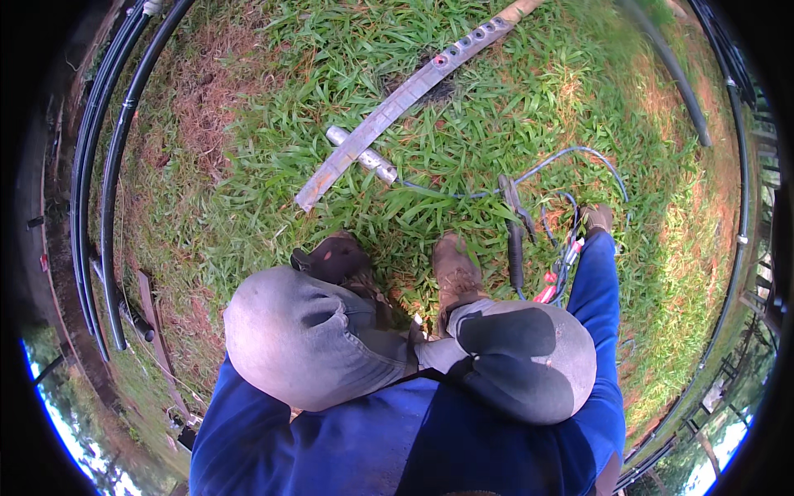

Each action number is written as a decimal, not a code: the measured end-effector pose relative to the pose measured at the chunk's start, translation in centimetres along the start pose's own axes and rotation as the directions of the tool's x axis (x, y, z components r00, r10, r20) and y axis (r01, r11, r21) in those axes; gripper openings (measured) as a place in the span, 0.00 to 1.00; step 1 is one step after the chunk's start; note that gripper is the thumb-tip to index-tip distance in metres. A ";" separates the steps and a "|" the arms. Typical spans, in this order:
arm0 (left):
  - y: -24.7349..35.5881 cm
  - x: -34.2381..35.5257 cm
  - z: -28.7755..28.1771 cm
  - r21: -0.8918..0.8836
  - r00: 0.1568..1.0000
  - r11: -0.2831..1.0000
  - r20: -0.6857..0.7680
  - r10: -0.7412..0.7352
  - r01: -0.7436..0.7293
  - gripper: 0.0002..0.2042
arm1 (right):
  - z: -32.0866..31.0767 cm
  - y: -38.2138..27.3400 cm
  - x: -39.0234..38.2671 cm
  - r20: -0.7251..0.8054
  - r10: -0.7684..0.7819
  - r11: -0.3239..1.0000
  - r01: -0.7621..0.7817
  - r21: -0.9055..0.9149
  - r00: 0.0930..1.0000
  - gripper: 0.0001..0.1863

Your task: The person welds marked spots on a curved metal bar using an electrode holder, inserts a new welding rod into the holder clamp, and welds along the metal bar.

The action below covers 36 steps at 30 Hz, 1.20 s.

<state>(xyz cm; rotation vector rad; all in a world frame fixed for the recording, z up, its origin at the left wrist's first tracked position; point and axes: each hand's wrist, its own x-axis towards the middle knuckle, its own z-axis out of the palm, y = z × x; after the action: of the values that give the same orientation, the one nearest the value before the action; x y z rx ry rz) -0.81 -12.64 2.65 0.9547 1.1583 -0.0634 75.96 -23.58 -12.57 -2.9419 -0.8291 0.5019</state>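
Note:
My right hand (597,219), in a brown glove, is low over the grass at the end of my blue sleeve. It is beside a bundle of blue-grey cable (571,260) with red and white pieces; its fingers are too unclear to read. Just left of it lies a black-handled tool (514,248) with metal jaws, resembling a welding electrode holder. Ahead, a flat metal bar (372,139) with a row of holes rests across a short metal pipe (385,168); one hole shows red. Cable runs from near the pipe toward the tool. My left hand is hidden behind my knee.
My boots (455,264) stand on the grass in front of my bent knees. Long black pipes (112,182) curve along the left, beside a narrow rusty strip (157,322). Another dark pipe (674,66) lies at the upper right. Burnt grass (434,89) shows beneath the bar.

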 end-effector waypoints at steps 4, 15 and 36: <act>0.4 0.3 -0.2 0.028 1.000 0.999 0.018 -0.017 0.016 0.14 | 1.1 -0.2 0.2 -0.088 -0.009 1.000 0.012 0.027 0.996 0.26; 3.0 2.9 -0.4 0.096 0.993 0.995 0.113 0.028 -0.039 0.13 | -12.3 -12.5 4.1 -0.615 -0.063 0.931 0.269 0.249 0.786 0.16; 14.5 3.1 -1.3 0.234 0.967 0.939 0.019 0.254 -0.251 0.16 | -10.9 -25.8 -24.4 -0.002 -0.636 0.662 0.547 0.513 0.771 0.44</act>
<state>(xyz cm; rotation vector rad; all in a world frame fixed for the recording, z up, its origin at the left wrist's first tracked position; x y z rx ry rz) 6.79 -1.49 8.86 1.3099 1.0450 0.0126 46.90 -13.57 8.30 -2.0151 -1.3728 0.7788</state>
